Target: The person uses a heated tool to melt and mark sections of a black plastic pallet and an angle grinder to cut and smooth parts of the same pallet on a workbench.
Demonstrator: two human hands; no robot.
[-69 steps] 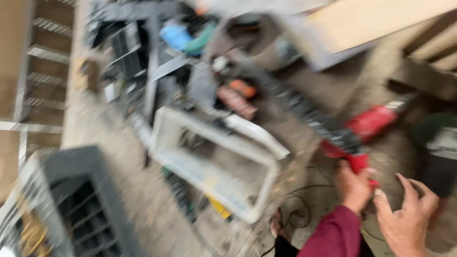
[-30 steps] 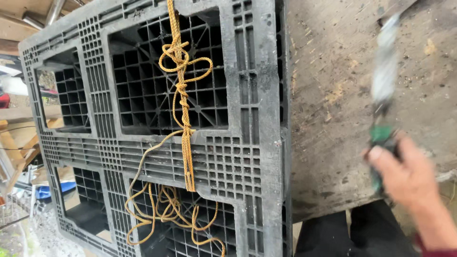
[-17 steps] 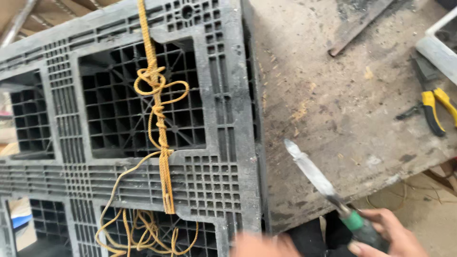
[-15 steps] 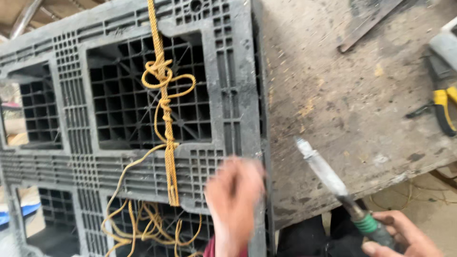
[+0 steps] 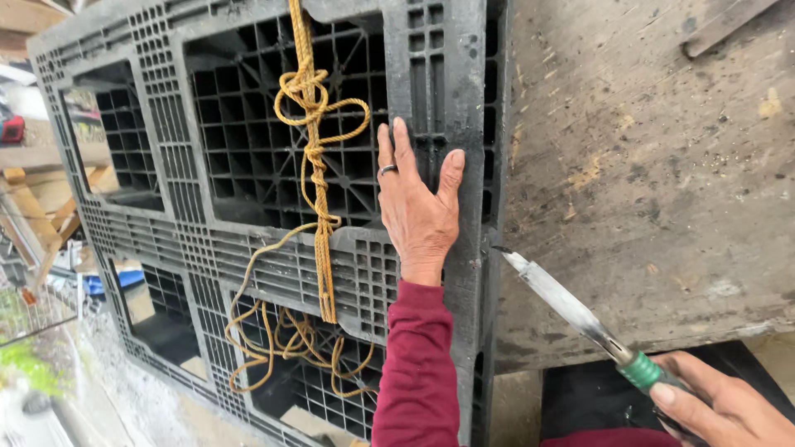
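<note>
— Black plastic pallet (image 5: 248,240), gridded, standing on edge against a dirty board. Yellow rope (image 5: 313,157) knotted through, tangled below.

— And the knife (image 5: 571,310)?

— Long worn blade, green handle, tip touching the pallet's edge.

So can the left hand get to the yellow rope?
Probably yes. The left hand lies flat on the black pallet, right beside the knotted yellow rope, with nothing between them.
</note>
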